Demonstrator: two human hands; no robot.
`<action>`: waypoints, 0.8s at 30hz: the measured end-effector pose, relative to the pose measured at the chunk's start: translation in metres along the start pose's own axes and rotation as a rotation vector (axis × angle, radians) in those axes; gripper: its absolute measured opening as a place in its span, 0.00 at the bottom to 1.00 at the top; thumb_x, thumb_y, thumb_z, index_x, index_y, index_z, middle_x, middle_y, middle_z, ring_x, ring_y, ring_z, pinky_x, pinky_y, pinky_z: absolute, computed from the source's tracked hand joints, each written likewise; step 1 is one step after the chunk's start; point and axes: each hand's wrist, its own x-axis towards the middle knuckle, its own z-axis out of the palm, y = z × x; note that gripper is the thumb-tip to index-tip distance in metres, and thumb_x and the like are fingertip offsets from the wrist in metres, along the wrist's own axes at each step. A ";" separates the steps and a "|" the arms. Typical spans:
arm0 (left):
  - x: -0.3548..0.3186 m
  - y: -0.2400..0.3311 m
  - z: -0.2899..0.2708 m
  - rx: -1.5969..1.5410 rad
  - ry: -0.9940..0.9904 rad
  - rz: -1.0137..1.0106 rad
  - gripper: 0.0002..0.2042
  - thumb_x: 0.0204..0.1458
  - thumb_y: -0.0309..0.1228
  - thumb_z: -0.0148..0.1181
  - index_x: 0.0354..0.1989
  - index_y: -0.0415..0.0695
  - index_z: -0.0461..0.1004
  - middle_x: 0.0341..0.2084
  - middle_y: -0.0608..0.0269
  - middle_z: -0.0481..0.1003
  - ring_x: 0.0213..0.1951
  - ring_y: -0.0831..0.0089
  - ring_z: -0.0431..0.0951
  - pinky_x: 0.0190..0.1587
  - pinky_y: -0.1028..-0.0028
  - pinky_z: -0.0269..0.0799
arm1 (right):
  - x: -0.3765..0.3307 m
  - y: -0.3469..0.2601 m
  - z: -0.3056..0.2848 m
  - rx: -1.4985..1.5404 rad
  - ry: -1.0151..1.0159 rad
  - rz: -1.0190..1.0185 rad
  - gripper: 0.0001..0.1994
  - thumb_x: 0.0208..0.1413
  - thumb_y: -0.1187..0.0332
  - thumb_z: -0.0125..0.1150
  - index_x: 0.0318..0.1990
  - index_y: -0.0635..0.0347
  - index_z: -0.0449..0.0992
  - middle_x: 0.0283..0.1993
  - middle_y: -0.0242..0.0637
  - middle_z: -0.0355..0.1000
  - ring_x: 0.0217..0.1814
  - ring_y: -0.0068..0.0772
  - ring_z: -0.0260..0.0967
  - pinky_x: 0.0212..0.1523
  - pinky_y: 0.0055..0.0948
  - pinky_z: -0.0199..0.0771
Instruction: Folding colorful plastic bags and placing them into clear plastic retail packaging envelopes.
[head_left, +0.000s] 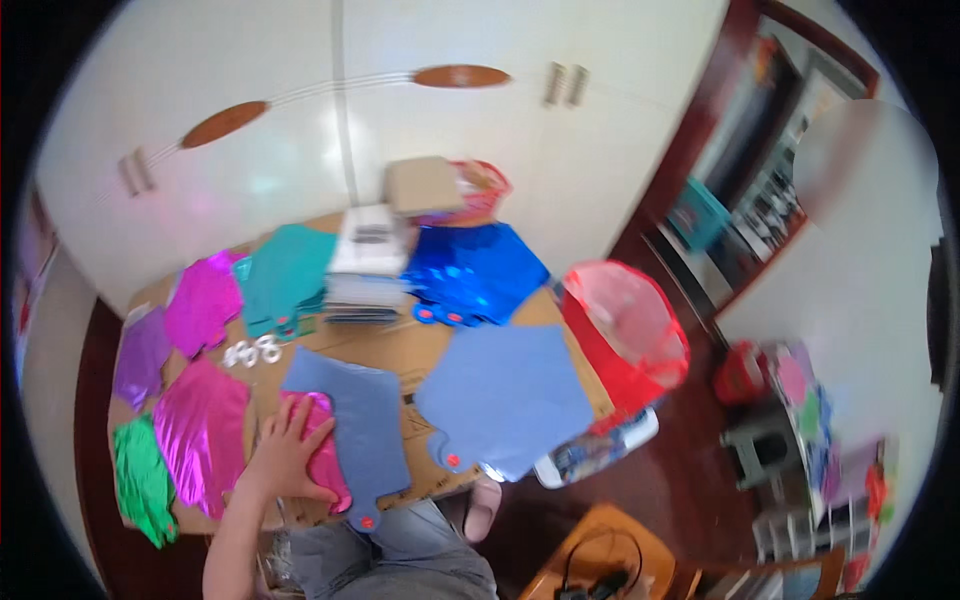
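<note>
My left hand [290, 455] lies palm down on a small shiny pink foil piece [325, 455], its fingers spread apart. That piece lies against the left edge of a flat grey-blue foil sheet [370, 420], whose rounded tab with a red dot hangs over the table's front edge. A larger light-blue sheet [505, 390] with a similar tab lies to the right. Left of my hand is a crumpled magenta foil sheet [203, 435], partly beside my wrist. My right hand is out of view.
Cardboard [400, 350] covers the table. Around it lie green [145, 475], purple [143, 355], teal [290, 275] and dark-blue [480, 270] foil pieces, white rings [252, 350] and a stack of white packs [368, 265]. A red bag [625, 335] stands right; a wooden stool [600, 560] is near.
</note>
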 end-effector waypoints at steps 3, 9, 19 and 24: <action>-0.006 -0.002 0.004 0.023 0.035 0.011 0.54 0.26 0.67 0.64 0.65 0.52 0.57 0.66 0.40 0.47 0.67 0.40 0.42 0.63 0.45 0.44 | 0.006 -0.037 -0.010 -0.013 0.064 -0.001 0.27 0.54 0.55 0.54 0.59 0.58 0.63 0.59 0.52 0.64 0.60 0.54 0.61 0.59 0.45 0.61; -0.012 -0.007 0.009 0.071 0.042 0.011 0.54 0.29 0.71 0.58 0.67 0.55 0.54 0.66 0.42 0.46 0.67 0.39 0.43 0.63 0.47 0.45 | 0.005 -0.097 -0.038 0.022 0.225 0.040 0.29 0.54 0.51 0.54 0.61 0.52 0.61 0.59 0.49 0.65 0.60 0.53 0.61 0.58 0.45 0.61; -0.018 -0.018 0.016 0.021 0.117 0.028 0.52 0.31 0.73 0.56 0.67 0.59 0.53 0.66 0.41 0.47 0.66 0.36 0.45 0.62 0.44 0.47 | -0.085 -0.212 -0.238 0.637 1.477 -0.163 0.32 0.55 0.42 0.53 0.65 0.43 0.58 0.58 0.44 0.67 0.59 0.53 0.61 0.57 0.45 0.62; -0.013 -0.025 0.019 -0.032 0.128 0.069 0.52 0.32 0.72 0.55 0.67 0.59 0.53 0.66 0.41 0.47 0.66 0.36 0.45 0.60 0.44 0.50 | -0.292 -0.492 -0.334 0.707 0.828 -1.541 0.33 0.45 0.78 0.50 0.64 0.66 0.55 0.63 0.49 0.56 0.66 0.47 0.53 0.66 0.39 0.49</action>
